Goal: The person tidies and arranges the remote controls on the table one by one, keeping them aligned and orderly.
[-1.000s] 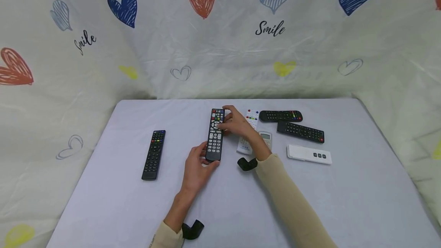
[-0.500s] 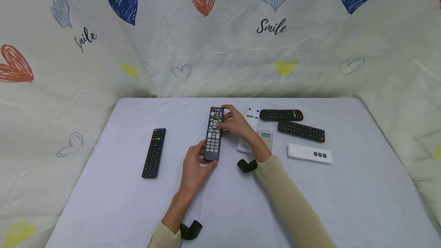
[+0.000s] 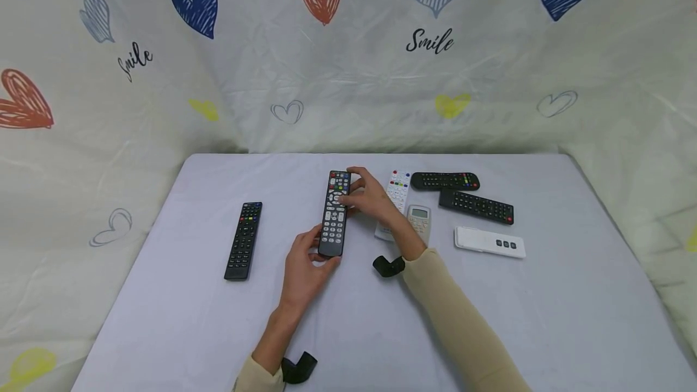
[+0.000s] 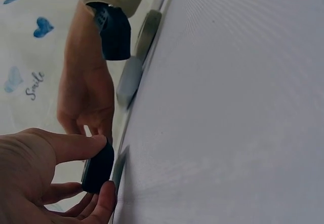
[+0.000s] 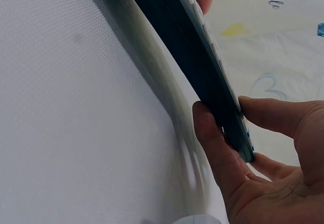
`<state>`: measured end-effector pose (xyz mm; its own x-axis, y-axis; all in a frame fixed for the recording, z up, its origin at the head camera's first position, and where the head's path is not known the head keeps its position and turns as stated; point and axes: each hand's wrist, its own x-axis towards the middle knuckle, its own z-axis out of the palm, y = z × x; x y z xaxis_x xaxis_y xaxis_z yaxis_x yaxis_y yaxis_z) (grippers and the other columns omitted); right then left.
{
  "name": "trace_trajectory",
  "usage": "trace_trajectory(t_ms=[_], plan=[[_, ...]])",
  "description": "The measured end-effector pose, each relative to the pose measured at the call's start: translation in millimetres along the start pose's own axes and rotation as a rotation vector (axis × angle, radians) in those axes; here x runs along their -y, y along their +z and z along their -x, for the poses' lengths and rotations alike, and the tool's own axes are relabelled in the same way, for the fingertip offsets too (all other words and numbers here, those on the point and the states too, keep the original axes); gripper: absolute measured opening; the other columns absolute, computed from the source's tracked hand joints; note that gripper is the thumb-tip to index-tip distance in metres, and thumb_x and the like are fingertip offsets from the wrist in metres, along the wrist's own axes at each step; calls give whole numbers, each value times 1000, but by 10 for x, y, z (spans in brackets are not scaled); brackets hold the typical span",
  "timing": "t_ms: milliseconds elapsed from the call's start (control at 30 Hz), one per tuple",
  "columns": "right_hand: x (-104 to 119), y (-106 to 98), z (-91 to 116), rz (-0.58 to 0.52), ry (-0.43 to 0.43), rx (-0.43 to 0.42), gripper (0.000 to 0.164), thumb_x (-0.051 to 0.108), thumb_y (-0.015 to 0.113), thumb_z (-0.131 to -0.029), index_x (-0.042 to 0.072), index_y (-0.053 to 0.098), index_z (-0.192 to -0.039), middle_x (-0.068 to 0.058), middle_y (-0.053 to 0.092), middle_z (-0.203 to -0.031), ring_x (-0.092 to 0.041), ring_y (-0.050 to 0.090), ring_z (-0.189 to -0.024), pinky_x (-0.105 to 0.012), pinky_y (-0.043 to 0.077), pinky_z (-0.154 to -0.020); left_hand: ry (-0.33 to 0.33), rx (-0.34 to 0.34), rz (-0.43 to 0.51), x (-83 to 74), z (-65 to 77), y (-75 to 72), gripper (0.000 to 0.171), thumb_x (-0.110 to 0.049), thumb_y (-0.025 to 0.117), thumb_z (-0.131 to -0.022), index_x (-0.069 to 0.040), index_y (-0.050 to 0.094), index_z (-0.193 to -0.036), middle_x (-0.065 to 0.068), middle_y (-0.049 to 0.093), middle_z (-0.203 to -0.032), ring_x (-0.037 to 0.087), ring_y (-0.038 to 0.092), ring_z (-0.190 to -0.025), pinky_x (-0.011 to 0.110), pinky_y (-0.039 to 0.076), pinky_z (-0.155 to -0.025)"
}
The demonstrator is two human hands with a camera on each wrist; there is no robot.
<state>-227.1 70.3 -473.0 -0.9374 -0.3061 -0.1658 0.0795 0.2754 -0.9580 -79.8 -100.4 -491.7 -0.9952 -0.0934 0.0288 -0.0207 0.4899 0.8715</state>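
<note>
A black remote control [image 3: 334,216] with pale buttons is held just above the table, its long side pointing away from me. My left hand [image 3: 302,268] grips its near end, thumb on one side and fingers on the other, as the left wrist view shows on the dark remote end [image 4: 99,168]. Near the far end, my right hand [image 3: 371,198] pinches it, with the thumb over the buttons. In the right wrist view the fingers [image 5: 215,148] of that hand support the underside. Part of the remote's right edge is hidden by the right hand.
Another black remote [image 3: 243,241] lies to the left. On the right are a white remote [image 3: 399,188] with coloured buttons, partly behind the right arm, a small remote with a screen [image 3: 419,216], two black remotes [image 3: 445,181] [image 3: 476,207] and a white one [image 3: 489,242].
The held remote and both hands have shifted slightly to the left. The grip of both hands looks the same, and the other remotes lie as before.
</note>
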Motion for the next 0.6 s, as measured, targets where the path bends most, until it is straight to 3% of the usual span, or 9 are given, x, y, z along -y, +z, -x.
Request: trace_trajectory(t_ms=[333, 600], plan=[[9, 129, 29, 1, -6, 15, 82, 7, 76, -93, 13, 32, -161, -23, 59, -125, -31, 74, -100, -38, 65, -77, -24, -26, -14, 38, 59, -63, 79, -3, 90, -77, -6, 56, -148, 12, 63, -136, 21, 65, -110, 23, 60, -80], [25, 128, 49, 36, -21, 1, 82, 7, 75, -94, 12, 31, -162, -24, 60, -125, -33, 74, -101, -38, 64, -78, 4, -31, -5, 34, 57, -64, 78, -3, 90, -76, -5, 56, -147, 13, 63, -135, 21, 65, -110, 23, 60, -79]])
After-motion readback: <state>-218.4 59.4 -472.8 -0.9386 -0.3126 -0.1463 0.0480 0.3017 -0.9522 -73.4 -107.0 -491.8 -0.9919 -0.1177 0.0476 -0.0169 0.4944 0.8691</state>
